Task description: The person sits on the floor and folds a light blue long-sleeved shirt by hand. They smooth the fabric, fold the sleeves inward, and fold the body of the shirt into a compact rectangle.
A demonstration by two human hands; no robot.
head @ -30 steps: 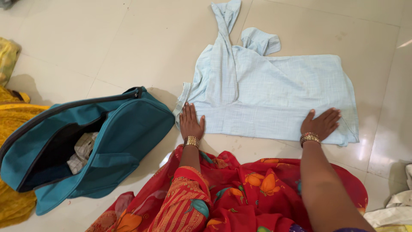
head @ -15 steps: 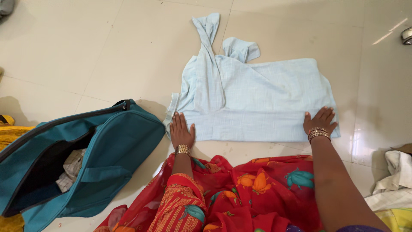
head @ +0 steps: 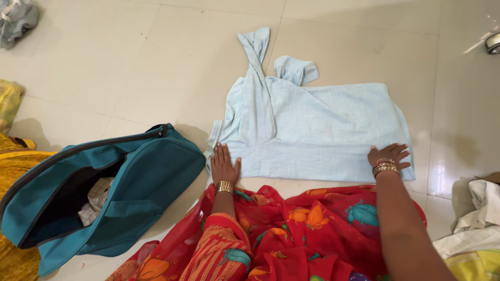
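Pale blue shirt (head: 317,130) lies spread flat on the tiled floor (head: 130,67), body folded into a rough rectangle, one sleeve twisted and trailing away from the person, a second sleeve or collar bunched beside it. Teal zip bag (head: 151,177) sits just left of the shirt, mouth open, a checked cloth (head: 94,196) showing inside. Red printed sari (head: 291,229) covers the person's lap, its edge touching or nearly touching the shirt's near hem. Left hand (head: 224,166) is spread flat, palm down, fingers together, on the shirt's near left corner, gripping nothing. Right hand (head: 389,155) presses on the near right corner, fingers slightly curled at the edge; cannot tell whether it pinches the fabric or only holds it down. Gold bangles on both wrists. Risks as judged: the twisted sleeve would leave a lump in any fold laid over it; the floor is glossy, so the cloth could slide under uneven pressure and skew the edges; the sari hem could catch under the shirt; the bag's corner crowds the left side. Floor is cream tile with grey grout lines, strong glare at right, a few small specks near the sari. Round about: yellow fabric (head: 15,156) at left, a grey crumpled cloth (head: 18,18) far left, white cloth (head: 479,213) at right.
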